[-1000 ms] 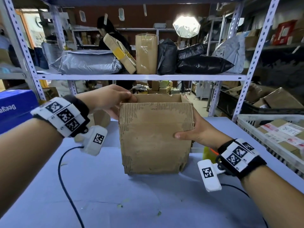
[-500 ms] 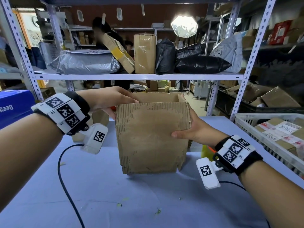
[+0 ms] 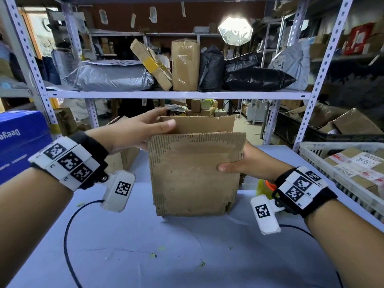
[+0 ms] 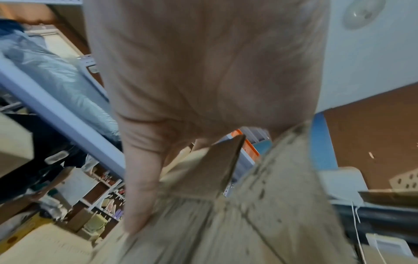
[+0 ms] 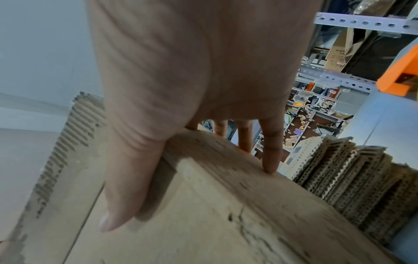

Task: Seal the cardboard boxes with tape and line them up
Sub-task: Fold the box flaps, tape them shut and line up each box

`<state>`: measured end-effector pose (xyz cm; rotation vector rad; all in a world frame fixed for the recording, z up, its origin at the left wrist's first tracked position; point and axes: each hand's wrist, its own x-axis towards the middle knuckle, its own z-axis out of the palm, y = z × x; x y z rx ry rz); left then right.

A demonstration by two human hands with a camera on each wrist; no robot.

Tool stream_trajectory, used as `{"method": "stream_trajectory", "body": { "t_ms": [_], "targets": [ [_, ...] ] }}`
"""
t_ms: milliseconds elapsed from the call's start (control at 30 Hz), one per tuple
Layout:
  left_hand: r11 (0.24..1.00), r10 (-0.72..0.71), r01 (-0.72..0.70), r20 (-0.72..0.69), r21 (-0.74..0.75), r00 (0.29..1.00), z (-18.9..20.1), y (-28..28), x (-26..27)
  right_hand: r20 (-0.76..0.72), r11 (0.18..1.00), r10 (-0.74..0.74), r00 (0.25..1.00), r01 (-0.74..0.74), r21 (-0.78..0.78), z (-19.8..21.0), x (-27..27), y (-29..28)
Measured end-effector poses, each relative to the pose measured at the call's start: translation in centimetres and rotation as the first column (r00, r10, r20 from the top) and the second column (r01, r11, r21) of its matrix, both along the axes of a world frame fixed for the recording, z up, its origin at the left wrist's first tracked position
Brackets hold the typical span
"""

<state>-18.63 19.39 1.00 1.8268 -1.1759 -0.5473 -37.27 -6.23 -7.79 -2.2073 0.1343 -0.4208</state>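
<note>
A worn cardboard box point(image 3: 193, 173) stands upright on the blue table point(image 3: 187, 256), its top flaps open. My left hand point(image 3: 158, 121) is at the box's top left corner, fingers stretched straight over the opening towards the far flap point(image 3: 199, 124). In the left wrist view the thumb point(image 4: 140, 187) lies along the box point(image 4: 260, 223) beside a raised side flap point(image 4: 221, 166). My right hand point(image 3: 245, 161) grips the right edge, thumb on the front face. In the right wrist view, its fingers point(image 5: 271, 151) lie on the side of the box point(image 5: 203, 223).
A white basket point(image 3: 311, 150) of parcels stands at the right. A blue box point(image 3: 20, 138) is at the left. Flat cardboard point(image 3: 124, 159) leans behind the box. An orange and yellow object point(image 3: 262, 187) lies behind my right wrist. Shelf rail point(image 3: 176, 94) runs overhead. Black cable point(image 3: 68, 235) crosses the table.
My left fingers have uncurled from the top left corner and now reach straight across towards the far flap. The right hand keeps its grip on the box.
</note>
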Motion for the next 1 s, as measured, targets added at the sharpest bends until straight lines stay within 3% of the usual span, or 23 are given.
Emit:
{"method": "stream_trajectory", "body": {
  "t_ms": [167,300,433,667,867,1000],
  "targets": [
    [0.987,-0.004,-0.007,-0.072,-0.16,0.997,-2.2,1.5,0.6,0.035,0.992,0.012,0.999,-0.016,0.123,0.7,-0.9,1.1],
    [0.994,-0.028,0.037,0.088,-0.103,0.996,-3.2,1.4,0.3,0.029,0.989,0.006,1.0,-0.01,0.146,0.9,-1.1,1.8],
    [0.995,-0.089,0.096,0.161,-0.031,0.983,-4.7,0.7,0.1,-0.008,0.979,-0.001,1.0,0.002,0.204,1.2,-1.5,2.2],
    [0.981,0.008,-0.001,0.031,-0.194,1.0,-5.5,-0.2,-0.3,-0.048,0.927,-0.133,0.99,0.142,0.348,1.4,-1.0,2.0],
    [0.956,0.132,-0.137,-0.035,-0.259,0.991,-6.3,-0.9,0.9,0.021,0.942,-0.193,0.981,0.179,0.284,1.3,-0.8,2.1],
    [0.937,0.107,-0.13,-0.087,-0.325,0.99,-6.1,-0.8,1.2,0.138,0.93,-0.254,0.957,0.202,0.307,1.3,-0.7,2.3]
  ]
}}
